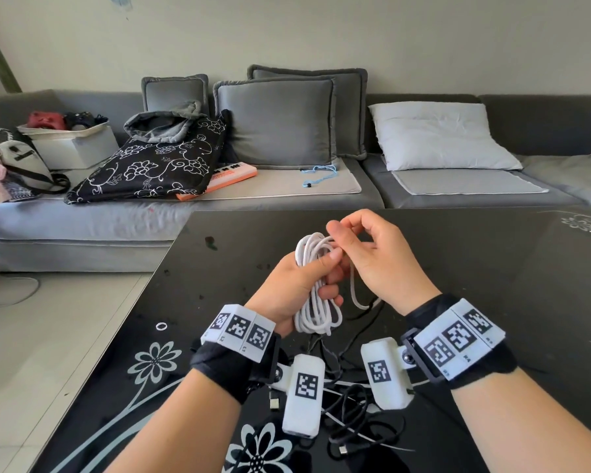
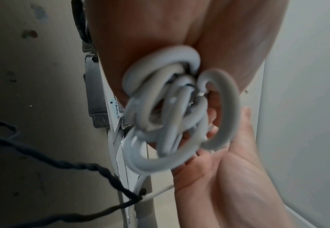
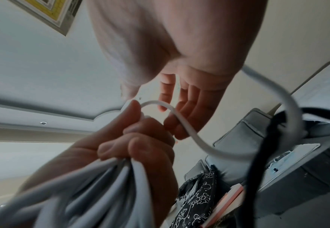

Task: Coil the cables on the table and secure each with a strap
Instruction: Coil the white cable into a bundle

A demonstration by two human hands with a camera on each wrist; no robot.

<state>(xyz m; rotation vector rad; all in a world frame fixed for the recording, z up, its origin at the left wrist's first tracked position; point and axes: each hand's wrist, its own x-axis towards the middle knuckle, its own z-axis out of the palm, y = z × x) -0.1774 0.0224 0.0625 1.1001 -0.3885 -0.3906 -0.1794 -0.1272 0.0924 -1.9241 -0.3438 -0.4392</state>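
Observation:
Above the black glass table (image 1: pixel 492 302) my left hand (image 1: pixel 321 268) grips a white cable coil (image 1: pixel 316 302) of several loops around its middle. The loops hang below my fist and bulge above it, and they fill the left wrist view as the white cable coil (image 2: pixel 169 115). My right hand (image 1: pixel 355 233) is at the top of the coil, with thumb and fingers curled on the loose white strand (image 3: pixel 189 135), which sags down to the table. Tangled black cables (image 1: pixel 352 414) lie on the table below my wrists.
A small white ring (image 1: pixel 161 326) lies on the table left of my left wrist. Thin white strips (image 1: pixel 394 447) lie among the black cables. A grey sofa (image 1: pixel 458 196) with cushions and bags stands behind the table, and tiled floor (image 1: pixel 48 336) is to the left.

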